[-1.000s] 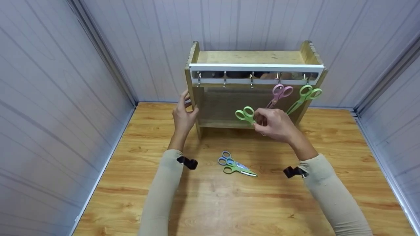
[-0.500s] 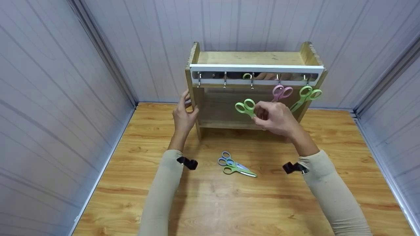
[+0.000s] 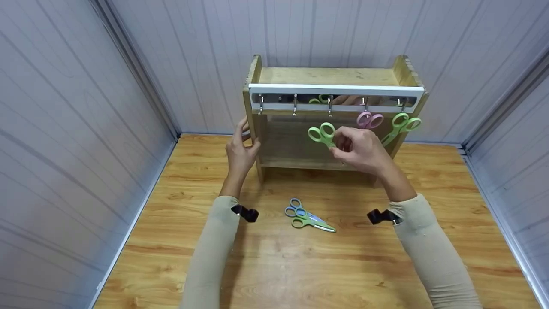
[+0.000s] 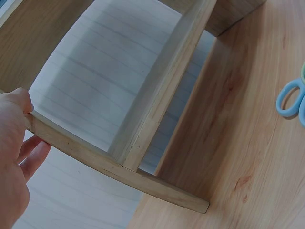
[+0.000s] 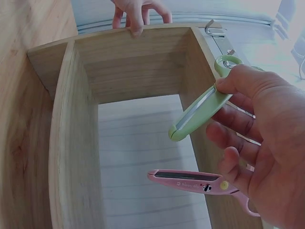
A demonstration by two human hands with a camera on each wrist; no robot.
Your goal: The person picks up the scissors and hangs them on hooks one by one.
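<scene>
- Scissors, light green (image 5: 204, 110): in the air near the centre of the head frame, handle loops just below the middle hook, apart from it. In the right wrist view the covered-looking blade slants down to the lower left.
- Right hand (image 3: 361, 148): pinching those scissors between thumb and fingers, loops sticking out past the fingertips at picture left.
- Left hand (image 3: 241, 154): gripping the side panel of the wooden shelf (image 3: 328, 75) at picture left, thumb on one face, fingers on the other.
- White hook rack (image 3: 334, 89): across the shelf's upper front, upper centre to right of the head frame. Five hooks; its shiny strip reflects some green.
- Pink scissors (image 5: 190, 183): hanging by one loop on the fourth hook from picture left, partly behind the right hand in the head view.
- Second light green pair (image 3: 399, 127): hanging on the fifth hook, right of the pink ones.
- Blue scissors (image 3: 314, 216) and darker green scissors (image 3: 316, 223): lying overlapped on the wood-grain table (image 3: 274, 270), lower centre of the head frame, loops toward picture left, green on top.
- Pale panelled wall (image 3: 206, 43): behind the shelf.
</scene>
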